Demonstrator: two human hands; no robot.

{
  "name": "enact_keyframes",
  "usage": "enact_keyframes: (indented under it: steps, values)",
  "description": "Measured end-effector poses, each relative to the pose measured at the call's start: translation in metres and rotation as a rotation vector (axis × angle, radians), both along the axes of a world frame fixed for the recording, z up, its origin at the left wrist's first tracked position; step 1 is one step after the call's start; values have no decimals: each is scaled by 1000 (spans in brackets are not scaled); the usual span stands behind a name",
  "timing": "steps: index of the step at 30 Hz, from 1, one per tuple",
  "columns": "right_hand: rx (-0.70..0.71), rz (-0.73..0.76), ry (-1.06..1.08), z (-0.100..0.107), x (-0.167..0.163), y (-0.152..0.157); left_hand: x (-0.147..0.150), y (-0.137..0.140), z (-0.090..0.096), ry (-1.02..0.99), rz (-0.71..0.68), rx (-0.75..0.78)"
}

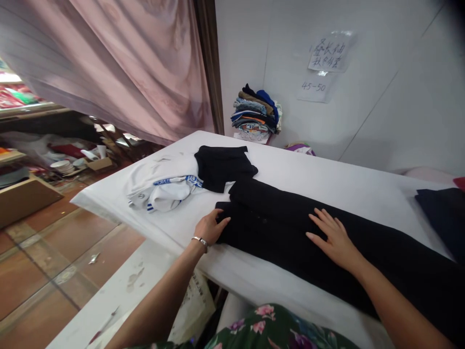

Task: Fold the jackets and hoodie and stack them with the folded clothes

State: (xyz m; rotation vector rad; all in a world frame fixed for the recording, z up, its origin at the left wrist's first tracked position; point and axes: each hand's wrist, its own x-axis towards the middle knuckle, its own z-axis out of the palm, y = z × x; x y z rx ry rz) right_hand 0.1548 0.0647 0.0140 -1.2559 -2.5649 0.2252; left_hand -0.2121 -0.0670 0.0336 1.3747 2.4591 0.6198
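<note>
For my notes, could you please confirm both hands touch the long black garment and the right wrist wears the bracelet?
Not quite: the head view shows the bracelet on the left wrist, not the right. The left hand and right hand touch the garment.

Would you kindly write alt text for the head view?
A person's left hand touches one end of a long black garment on a white table, with the right hand spread over it. Beyond lie a white garment and a smaller black piece.
</note>
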Motion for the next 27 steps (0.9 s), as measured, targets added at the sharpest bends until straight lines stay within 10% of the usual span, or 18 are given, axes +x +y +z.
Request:
enact_keyframes:
  steps: [13, 27]
  values:
    - [-52, 389, 36, 27, -106, -44, 2, 16, -1, 34, 3, -85]
    - [-75, 420, -10, 21, -115, -50, 2, 20, -5, 41, 11, -55]
